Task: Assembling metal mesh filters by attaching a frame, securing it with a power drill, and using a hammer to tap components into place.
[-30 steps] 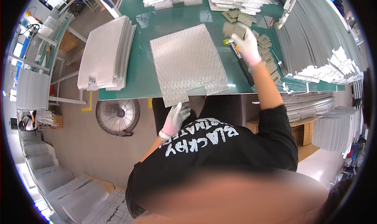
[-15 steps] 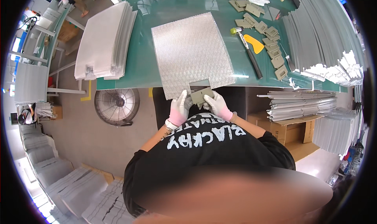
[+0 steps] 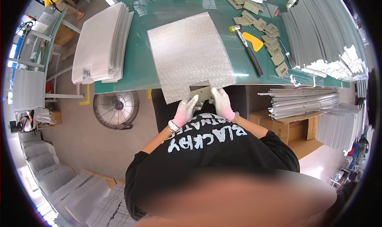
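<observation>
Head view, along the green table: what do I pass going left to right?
Stack of white sheets → mesh sheet → mallet → yellow scraper → grey strips pile.

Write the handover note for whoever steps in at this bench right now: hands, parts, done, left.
Left hand and right hand, both gloved, hold a small grey bracket at the near edge of the mesh sheet on the green table.
Hammer and spare brackets lie to the right, a stack of mesh sheets to the left.
Done: bracket brought to the edge.
Left: whether it is seated cannot be told.
</observation>
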Action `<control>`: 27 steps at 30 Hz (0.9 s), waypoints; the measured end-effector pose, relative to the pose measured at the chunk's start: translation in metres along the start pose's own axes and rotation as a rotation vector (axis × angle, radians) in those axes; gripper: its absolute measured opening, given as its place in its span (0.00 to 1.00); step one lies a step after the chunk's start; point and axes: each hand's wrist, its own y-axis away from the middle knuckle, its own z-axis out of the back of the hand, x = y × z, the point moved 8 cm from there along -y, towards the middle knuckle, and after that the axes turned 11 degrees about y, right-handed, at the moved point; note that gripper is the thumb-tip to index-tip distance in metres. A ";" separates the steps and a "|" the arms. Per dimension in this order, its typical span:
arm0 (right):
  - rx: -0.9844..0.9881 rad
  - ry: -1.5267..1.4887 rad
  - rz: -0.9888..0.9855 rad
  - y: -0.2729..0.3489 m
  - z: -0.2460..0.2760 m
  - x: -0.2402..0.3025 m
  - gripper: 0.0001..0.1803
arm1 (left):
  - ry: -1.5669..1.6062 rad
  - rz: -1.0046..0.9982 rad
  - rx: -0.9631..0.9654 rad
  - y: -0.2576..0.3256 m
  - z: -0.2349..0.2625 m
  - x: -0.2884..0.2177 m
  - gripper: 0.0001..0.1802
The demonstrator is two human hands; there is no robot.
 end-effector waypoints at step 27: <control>0.382 0.179 0.147 0.009 -0.034 0.011 0.26 | -1.937 -1.054 0.531 -0.029 -0.134 -0.158 0.35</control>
